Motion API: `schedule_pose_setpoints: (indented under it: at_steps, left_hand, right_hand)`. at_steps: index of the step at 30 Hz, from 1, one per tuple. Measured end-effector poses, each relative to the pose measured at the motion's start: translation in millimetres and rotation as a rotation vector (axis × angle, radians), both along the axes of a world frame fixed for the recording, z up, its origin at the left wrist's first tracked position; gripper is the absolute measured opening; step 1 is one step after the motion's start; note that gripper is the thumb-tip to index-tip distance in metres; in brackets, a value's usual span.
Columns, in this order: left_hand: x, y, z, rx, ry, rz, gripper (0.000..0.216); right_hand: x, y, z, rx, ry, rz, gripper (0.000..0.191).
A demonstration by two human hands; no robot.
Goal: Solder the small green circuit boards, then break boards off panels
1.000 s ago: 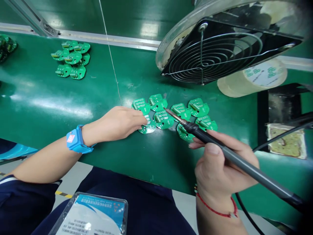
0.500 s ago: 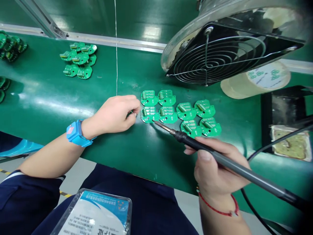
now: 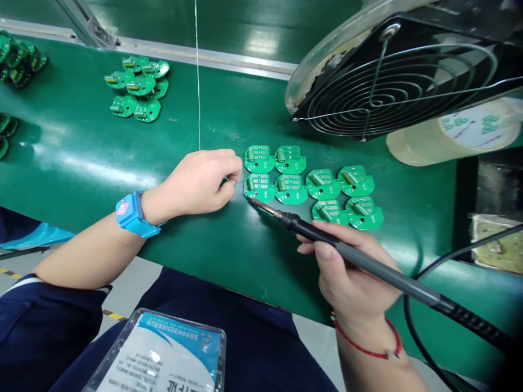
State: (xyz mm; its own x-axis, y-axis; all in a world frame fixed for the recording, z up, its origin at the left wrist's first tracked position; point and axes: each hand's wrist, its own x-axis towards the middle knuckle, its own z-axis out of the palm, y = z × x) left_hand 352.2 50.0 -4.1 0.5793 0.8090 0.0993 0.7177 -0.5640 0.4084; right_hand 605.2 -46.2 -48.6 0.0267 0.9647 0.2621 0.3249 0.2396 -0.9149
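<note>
My left hand is closed in a pinch on thin solder wire, which hangs down from above and pokes out toward the boards. My right hand grips a soldering iron like a pen. Its tip is at the lower left edge of the nearest green circuit board, close to the wire's end; whether they touch I cannot tell. That board lies flat in a group of several, each carrying a small green cylinder part. Another board sits at the back of the group.
A caged fan stands at the back right, beside a large tape roll. A soldering sponge lies at far right, with the iron's black cable nearby. More circuit boards are piled at back left.
The iron's tip has moved left along the front board, from its lower middle to its lower left corner, nearer the wire. The whole view has shifted slightly.
</note>
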Motion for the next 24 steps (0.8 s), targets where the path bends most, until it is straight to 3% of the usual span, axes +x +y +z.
schedule_pose_setpoints:
  at_steps: [12, 17, 24]
  left_hand:
    - [4.5, -2.2, -8.4, 0.047, 0.063, -0.079, 0.015]
    - [6.2, -2.7, -9.0, 0.101, 0.071, -0.085, 0.017]
    - [10.8, -4.5, -13.5, 0.173, 0.156, -0.114, 0.020]
  right_hand:
    - [-1.4, 0.6, 0.1, 0.010, -0.022, -0.012, 0.024]
    - [-3.8, 1.7, 1.2, 0.084, 0.002, -0.061, 0.025]
    - [-2.7, 0.4, 3.0, 0.024, -0.059, -0.053, 0.024]
